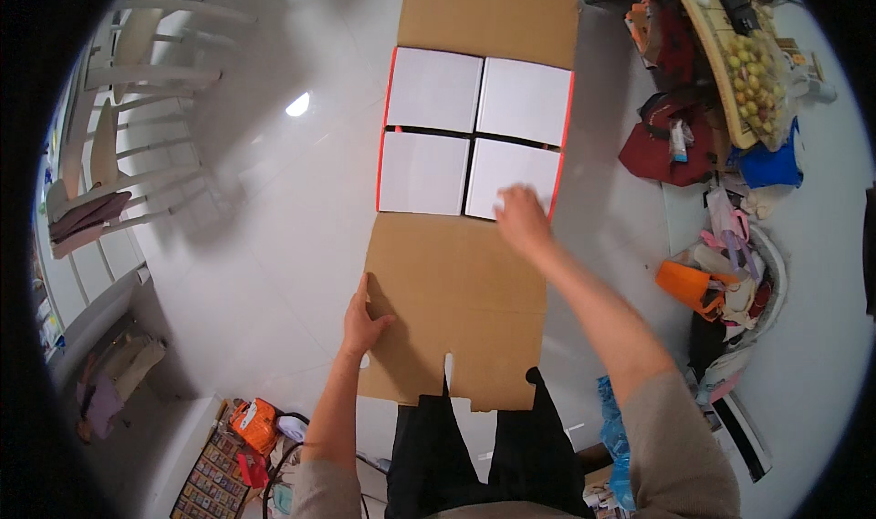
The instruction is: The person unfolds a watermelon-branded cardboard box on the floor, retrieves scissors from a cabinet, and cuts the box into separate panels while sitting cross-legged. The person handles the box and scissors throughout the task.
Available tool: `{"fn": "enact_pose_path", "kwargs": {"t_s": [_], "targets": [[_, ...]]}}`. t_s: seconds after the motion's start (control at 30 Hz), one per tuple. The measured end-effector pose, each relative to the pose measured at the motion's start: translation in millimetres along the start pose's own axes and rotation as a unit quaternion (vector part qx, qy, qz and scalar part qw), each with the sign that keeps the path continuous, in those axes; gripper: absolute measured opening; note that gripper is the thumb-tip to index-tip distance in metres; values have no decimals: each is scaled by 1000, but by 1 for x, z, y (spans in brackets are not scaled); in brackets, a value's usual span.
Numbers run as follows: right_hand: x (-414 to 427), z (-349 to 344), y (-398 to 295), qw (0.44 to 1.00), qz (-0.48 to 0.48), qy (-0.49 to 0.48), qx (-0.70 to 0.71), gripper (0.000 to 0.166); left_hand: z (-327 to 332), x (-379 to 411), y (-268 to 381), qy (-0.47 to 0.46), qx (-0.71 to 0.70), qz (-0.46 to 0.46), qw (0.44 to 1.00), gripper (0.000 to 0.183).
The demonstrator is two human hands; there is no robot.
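Observation:
A long piece of brown cardboard [455,266] lies in front of me, with slots cut in its near end. Across its middle, four white square panels [433,89] sit in a two-by-two arrangement, with dark gaps between them and red strips along the left and right edges. My right hand [523,219] is over the near right white panel [512,170], its fingers curled; whether it touches or grips anything there is unclear. At the left edge of the near cardboard section rests my left hand [366,324], thumb and fingers apart.
White chairs [150,74] stand on the left. To the right are a table edge [715,60] with a bag of round fruit [753,87], a dark red bag [660,149] and a heaped basket [777,286]. An orange bag [254,423] lies at lower left.

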State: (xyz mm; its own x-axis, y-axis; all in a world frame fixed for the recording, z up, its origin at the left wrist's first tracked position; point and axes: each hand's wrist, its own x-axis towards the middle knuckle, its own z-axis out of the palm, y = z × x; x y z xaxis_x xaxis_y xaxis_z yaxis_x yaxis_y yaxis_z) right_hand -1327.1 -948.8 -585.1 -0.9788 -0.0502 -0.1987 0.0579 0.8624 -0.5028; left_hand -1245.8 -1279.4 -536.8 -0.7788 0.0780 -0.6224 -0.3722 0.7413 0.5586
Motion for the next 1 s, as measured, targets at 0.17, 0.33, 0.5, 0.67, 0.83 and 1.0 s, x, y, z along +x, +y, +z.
{"fn": "enact_pose_path", "kwargs": {"t_s": [0.17,0.33,0.5,0.67,0.83,1.0], "targets": [[95,32,33,990,47,-18,-132,26,18,-2,2,84,-82,-15,993,84],[114,51,25,981,166,0,-104,47,27,6,-10,150,-141,-72,976,75],[109,31,56,981,137,131,50,48,24,7,2,153,-156,-92,971,66],[42,-24,78,825,189,154,509,33,16,7,8,141,-147,-126,971,62],[-14,-75,99,774,271,77,567,36,25,10,-22,178,-35,-55,982,59],[-43,-86,193,710,257,48,653,50,27,16,-34,179,-11,-31,983,58]]}}
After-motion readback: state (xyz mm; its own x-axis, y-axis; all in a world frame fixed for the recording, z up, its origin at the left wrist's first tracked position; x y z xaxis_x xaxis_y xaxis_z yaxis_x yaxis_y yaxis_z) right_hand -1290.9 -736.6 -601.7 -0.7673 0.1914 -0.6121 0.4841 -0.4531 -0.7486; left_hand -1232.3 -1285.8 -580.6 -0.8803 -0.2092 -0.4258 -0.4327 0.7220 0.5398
